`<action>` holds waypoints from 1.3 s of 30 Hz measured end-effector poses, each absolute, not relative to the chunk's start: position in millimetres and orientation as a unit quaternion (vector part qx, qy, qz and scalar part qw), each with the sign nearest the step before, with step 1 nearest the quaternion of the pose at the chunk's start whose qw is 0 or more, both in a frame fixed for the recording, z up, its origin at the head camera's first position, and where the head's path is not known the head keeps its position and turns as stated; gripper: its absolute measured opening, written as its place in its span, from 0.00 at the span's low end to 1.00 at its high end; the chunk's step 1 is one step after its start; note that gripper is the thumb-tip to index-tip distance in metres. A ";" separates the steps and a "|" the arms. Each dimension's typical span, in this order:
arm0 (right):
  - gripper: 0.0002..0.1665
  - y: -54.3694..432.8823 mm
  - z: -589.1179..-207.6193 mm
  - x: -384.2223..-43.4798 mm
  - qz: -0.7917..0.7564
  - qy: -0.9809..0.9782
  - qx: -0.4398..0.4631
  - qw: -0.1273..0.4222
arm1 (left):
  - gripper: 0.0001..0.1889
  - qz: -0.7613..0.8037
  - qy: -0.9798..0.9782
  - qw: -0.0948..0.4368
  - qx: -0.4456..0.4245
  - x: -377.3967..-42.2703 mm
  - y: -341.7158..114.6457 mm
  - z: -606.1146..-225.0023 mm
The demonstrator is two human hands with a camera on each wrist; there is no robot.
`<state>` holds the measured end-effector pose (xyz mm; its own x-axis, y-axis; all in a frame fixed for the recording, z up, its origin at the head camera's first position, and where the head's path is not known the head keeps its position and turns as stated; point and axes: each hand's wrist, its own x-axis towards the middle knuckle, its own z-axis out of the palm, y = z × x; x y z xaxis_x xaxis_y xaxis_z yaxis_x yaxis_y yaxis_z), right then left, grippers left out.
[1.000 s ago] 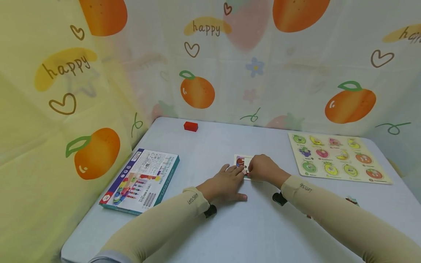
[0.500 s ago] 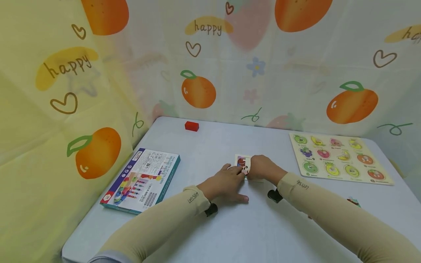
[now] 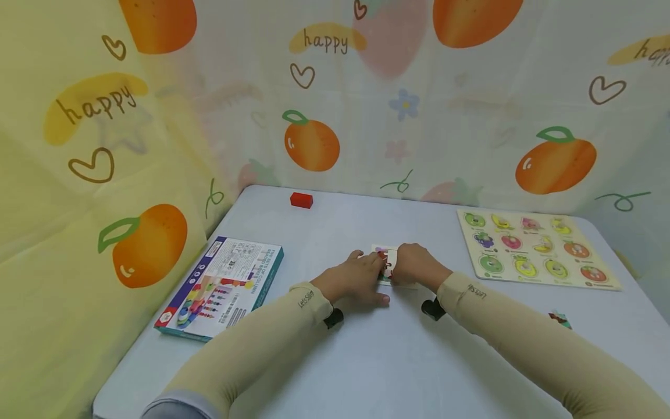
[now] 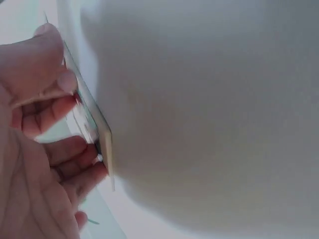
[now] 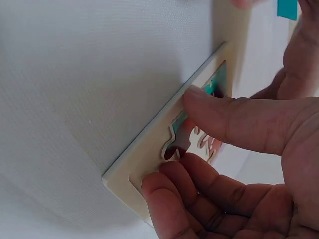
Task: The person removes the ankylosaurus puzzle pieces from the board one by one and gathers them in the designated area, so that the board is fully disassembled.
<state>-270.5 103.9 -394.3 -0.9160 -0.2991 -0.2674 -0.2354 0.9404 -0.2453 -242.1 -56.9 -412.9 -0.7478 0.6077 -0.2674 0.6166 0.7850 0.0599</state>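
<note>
A small wooden jigsaw puzzle (image 3: 384,280) lies flat in mid-table, with a pale frame and a coloured picture inside. My left hand (image 3: 356,276) rests on its left part, fingertips (image 4: 94,162) down on the board, thumb apart on the near side. My right hand (image 3: 419,265) covers the right part. In the right wrist view its thumb (image 5: 199,99) lies on the near rim and its curled fingertips (image 5: 174,174) are over the picture recess, holding at the puzzle. Part of a bare slot shows beside them. Whether a loose piece is between these fingers, I cannot tell.
A boxed toy set (image 3: 222,288) lies on the left of the table, and a red block (image 3: 301,200) sits near the back edge. A fruit picture board (image 3: 539,250) is at the right. One small coloured piece (image 3: 560,319) lies beyond my right forearm.
My right hand has shifted slightly left over the puzzle. The left fingers have drawn in and bent more. The small coloured piece beside the right forearm shows more fully now.
</note>
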 end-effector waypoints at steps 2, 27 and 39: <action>0.18 104.0 -393.3 -270.1 -0.106 0.973 -0.133 0.157 | 0.42 -0.029 0.932 0.140 0.332 -245.7 -57.6 -412.5; 0.18 112.5 -392.5 -285.2 -0.227 0.926 -0.022 0.301 | 0.23 -0.013 0.932 0.155 0.329 -255.8 -65.4 -415.0; 0.16 116.8 -393.6 -286.0 -0.436 0.827 0.048 0.352 | 0.20 -0.033 0.930 0.153 0.333 -255.9 -63.2 -412.4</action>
